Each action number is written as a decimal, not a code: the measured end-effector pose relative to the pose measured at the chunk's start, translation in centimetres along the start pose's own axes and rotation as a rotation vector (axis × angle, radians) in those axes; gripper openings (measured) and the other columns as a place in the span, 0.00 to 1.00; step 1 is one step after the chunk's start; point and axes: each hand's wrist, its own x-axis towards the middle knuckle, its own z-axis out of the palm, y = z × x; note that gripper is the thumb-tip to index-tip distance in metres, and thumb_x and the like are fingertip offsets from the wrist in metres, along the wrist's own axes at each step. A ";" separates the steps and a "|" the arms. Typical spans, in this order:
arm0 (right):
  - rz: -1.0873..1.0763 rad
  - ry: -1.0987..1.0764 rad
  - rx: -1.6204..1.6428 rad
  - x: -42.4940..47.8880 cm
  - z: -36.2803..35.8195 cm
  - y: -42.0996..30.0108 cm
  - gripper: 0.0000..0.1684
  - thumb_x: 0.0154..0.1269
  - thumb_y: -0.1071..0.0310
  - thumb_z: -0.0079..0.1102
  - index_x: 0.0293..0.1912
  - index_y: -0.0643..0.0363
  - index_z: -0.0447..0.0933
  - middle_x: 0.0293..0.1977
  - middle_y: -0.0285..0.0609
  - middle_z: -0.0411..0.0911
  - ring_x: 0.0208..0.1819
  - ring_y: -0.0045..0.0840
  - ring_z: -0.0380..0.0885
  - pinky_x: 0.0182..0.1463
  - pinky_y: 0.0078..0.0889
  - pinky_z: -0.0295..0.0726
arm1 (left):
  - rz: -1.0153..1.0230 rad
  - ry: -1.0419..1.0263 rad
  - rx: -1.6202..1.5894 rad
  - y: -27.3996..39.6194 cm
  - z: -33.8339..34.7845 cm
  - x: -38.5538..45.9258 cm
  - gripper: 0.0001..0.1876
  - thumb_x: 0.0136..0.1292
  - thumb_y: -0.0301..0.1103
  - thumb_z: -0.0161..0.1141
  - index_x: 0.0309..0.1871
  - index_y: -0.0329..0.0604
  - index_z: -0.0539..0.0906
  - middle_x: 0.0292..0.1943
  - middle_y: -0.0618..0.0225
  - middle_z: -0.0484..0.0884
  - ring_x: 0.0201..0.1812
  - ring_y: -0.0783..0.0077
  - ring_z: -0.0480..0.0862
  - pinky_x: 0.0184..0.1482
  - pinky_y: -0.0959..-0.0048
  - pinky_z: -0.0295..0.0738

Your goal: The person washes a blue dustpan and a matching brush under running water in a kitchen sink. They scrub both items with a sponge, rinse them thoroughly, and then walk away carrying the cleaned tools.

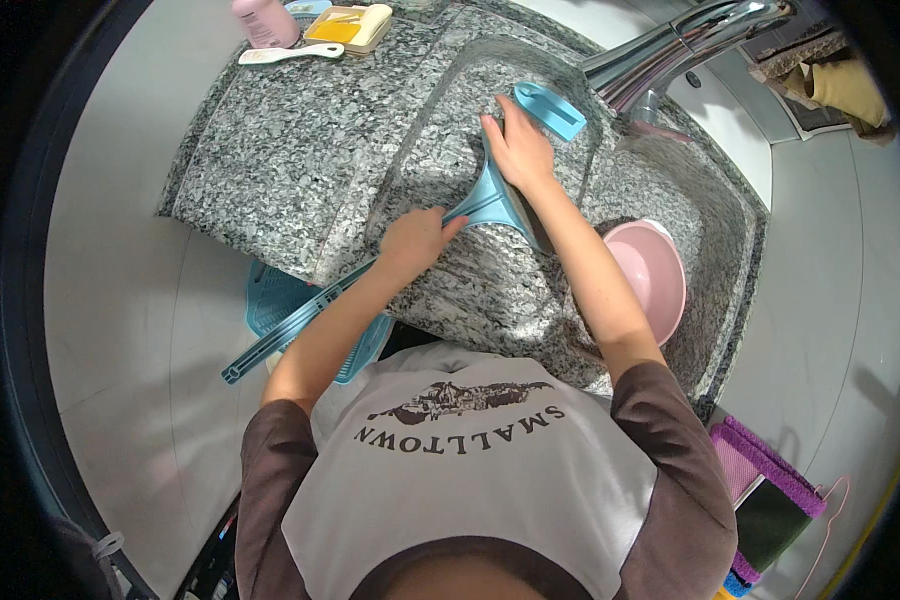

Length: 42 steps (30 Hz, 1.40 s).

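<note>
A light blue plastic squeegee [487, 199] lies slantwise over the granite sink basin [450, 127]. Its long handle runs down left past the counter's front edge. My left hand [416, 244] is wrapped around this handle close to the head. At the upper end of the head, my right hand [523, 150] grips the squeegee, its palm side hidden from view. A dark blade edge shows along the head, partly covered by my right forearm. Just beyond my right fingertips rests a light blue slotted plastic piece [551, 111] in the basin.
A chrome faucet [667, 56] reaches over the sink's far right. In the right basin sits a pink bowl [649, 281]. A pink bottle [266, 22], a soap dish [349, 28] and a white-handled brush [292, 54] stand at the counter's back left. A blue plastic basket [274, 296] is below the front edge.
</note>
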 end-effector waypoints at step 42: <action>0.663 -0.239 1.656 -10.4 -11.8 13.5 0.34 0.67 0.48 0.40 0.64 0.60 0.56 0.59 0.55 0.64 0.60 0.44 0.65 0.66 0.41 0.56 | 0.001 -0.001 0.025 -0.8 1.1 0.8 0.31 0.64 0.59 0.43 0.30 0.35 0.79 0.29 0.49 0.81 0.35 0.49 0.81 0.37 0.57 0.75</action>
